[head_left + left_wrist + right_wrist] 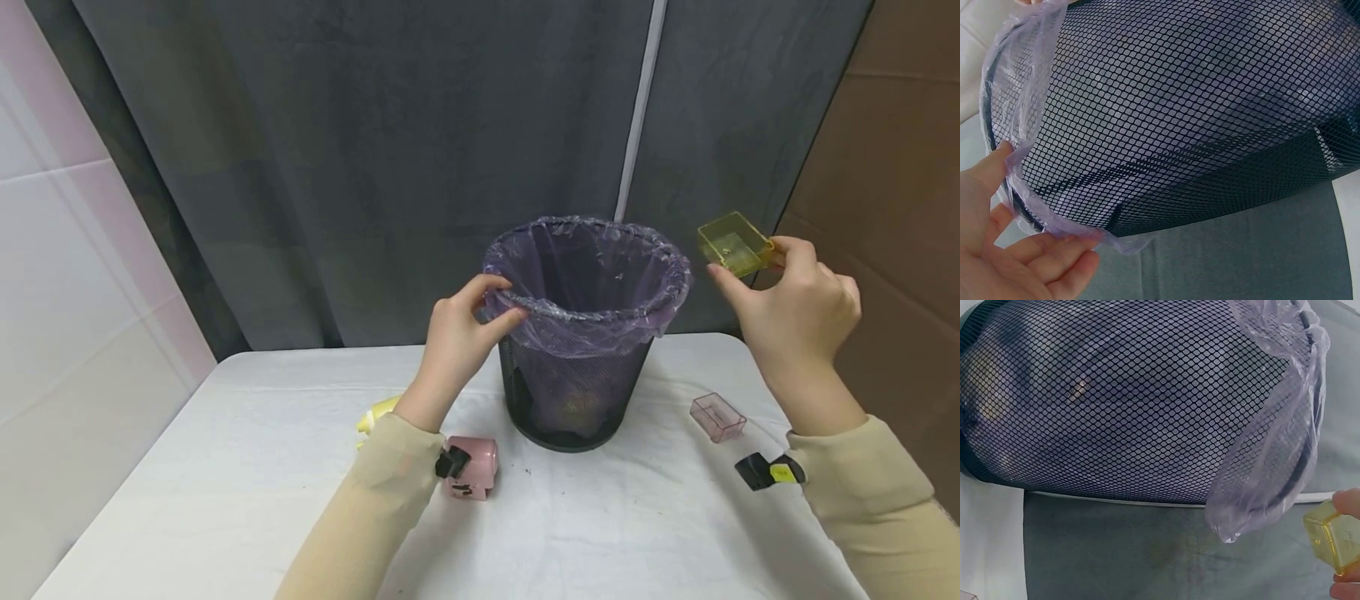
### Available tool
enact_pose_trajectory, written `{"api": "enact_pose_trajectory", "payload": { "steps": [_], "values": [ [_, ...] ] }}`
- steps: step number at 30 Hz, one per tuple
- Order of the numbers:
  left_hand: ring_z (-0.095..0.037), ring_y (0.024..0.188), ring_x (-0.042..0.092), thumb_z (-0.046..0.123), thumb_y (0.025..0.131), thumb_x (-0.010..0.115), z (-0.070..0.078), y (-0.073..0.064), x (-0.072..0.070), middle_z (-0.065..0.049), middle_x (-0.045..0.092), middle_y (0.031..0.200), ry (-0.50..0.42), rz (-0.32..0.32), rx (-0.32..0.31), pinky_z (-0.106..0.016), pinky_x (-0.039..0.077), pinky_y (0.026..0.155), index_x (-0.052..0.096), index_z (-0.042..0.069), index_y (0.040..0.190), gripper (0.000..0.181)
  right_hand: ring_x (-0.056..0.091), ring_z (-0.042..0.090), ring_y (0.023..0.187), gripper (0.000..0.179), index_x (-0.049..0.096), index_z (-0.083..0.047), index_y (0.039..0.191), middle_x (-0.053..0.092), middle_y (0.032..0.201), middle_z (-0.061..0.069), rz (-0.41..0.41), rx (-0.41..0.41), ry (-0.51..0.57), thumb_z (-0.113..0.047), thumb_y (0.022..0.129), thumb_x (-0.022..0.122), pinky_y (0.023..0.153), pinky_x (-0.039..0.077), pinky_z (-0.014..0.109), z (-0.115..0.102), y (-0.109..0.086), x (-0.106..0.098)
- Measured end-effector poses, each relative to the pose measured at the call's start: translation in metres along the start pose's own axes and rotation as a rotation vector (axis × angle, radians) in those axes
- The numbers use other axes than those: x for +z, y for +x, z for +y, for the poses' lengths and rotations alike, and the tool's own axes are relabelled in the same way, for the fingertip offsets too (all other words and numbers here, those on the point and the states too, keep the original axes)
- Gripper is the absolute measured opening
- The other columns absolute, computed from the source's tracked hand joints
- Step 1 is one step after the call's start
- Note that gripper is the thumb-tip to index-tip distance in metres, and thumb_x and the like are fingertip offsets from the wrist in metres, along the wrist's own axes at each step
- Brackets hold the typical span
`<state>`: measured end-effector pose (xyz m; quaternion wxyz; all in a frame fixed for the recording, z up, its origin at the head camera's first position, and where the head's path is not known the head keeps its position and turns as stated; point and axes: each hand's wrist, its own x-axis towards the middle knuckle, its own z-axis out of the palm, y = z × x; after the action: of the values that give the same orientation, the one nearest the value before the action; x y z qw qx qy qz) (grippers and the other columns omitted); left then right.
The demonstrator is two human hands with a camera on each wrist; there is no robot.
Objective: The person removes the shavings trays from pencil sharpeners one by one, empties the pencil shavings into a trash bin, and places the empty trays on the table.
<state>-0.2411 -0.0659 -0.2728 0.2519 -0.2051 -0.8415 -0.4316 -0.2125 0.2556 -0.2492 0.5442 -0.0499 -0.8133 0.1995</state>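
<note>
A black mesh trash bin [577, 400] lined with a translucent purple bag [600, 337] stands upright on the table. At its near left rim my left hand [468, 321] pinches the edge and the folded liner between thumb and fingers; the left wrist view shows this hand [1029, 244] close to the mesh wall. To the right of the bin, at about rim height, my right hand [802, 300] holds a small clear yellow plastic box [735, 243] by one side. The right wrist view shows the yellow box [1332, 537] apart from the liner.
A clear pink box [717, 417] lies on the white-covered table [600, 533] right of the bin. A pink cylindrical thing [480, 467] and a partly hidden yellow object [375, 412] lie near my left forearm. Behind hangs a grey curtain [412, 167].
</note>
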Motion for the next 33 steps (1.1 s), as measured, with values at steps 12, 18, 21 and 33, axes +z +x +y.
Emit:
{"api": "enact_pose_trajectory", "payload": {
  "steps": [12,18,21,33],
  "values": [
    [-0.024,0.097,0.063,0.026,0.08,0.079,0.0,0.0,0.001,-0.008,0.07,0.103,0.008,0.004,0.001,-0.04,0.051,0.081,0.067,0.013,0.112,0.036,0.052,0.044,0.077,0.061,0.061,0.002,0.114,0.069,0.098,0.019,-0.1,0.177,-0.005,-0.04,0.074,0.081,0.077,0.034,0.055,0.019,-0.021,-0.007],
    [-0.023,0.096,0.063,0.026,0.08,0.079,0.0,0.0,0.001,-0.007,0.07,0.103,0.009,0.007,0.002,-0.04,0.051,0.08,0.067,0.014,0.112,0.036,0.055,0.044,0.072,0.06,0.062,0.003,0.112,0.07,0.093,0.02,-0.108,0.165,-0.02,-0.039,0.075,0.081,0.069,0.034,0.056,0.03,-0.035,-0.006],
    [-0.022,0.095,0.062,0.026,0.08,0.079,0.0,0.0,0.001,-0.007,0.07,0.1,0.011,0.003,-0.003,-0.039,0.051,0.078,0.067,0.014,0.112,0.036,0.056,0.043,0.07,0.059,0.062,0.003,0.111,0.07,0.091,0.019,-0.115,0.159,-0.032,-0.039,0.074,0.081,0.065,0.034,0.055,0.034,-0.043,-0.006],
    [-0.021,0.093,0.062,0.026,0.08,0.079,0.0,0.0,0.001,-0.006,0.07,0.101,0.014,0.011,-0.002,-0.039,0.05,0.077,0.067,0.014,0.111,0.036,0.058,0.042,0.066,0.06,0.063,0.002,0.11,0.07,0.088,0.018,-0.203,0.186,-0.064,-0.044,0.075,0.079,0.052,0.032,0.049,0.047,-0.07,-0.004]
  ]
}}
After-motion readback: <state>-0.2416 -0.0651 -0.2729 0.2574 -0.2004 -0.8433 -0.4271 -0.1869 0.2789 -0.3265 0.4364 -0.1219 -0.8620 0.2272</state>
